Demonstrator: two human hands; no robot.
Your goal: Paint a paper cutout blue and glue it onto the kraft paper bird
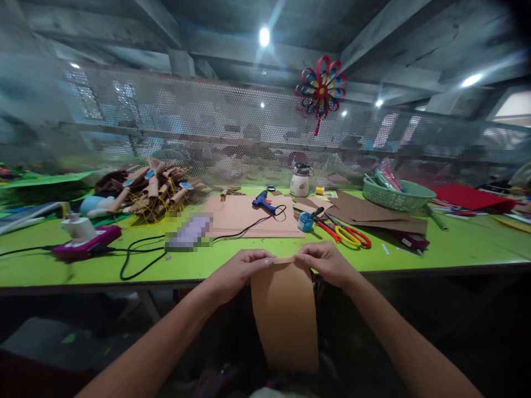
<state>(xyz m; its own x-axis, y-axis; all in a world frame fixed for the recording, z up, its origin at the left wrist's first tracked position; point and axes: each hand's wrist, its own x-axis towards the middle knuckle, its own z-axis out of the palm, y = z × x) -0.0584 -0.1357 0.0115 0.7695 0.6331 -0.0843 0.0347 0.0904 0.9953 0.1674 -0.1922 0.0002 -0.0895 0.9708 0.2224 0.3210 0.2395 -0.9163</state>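
Note:
A strip of brown paper (286, 320) hangs down in front of the table edge, its top edge folded over in a narrow band. My left hand (244, 270) pinches the folded edge at its left end, thumb on top. At the right end of the same fold, my right hand (326, 262) grips the paper between thumb and fingers. Beyond the hands lies a stack of brown sheets (232, 218) with a blue glue gun (264, 202) on it. Red and yellow scissors (347, 235) and a small blue jar (306, 222) are just past my right hand.
On the left are a purple power strip (87, 243) with a black cable, a phone (191, 232) and a pile of rolled paper pieces (153, 188). A white jar (300, 181), green basket (398, 194) and dark brown sheets (373, 213) stand or lie farther back.

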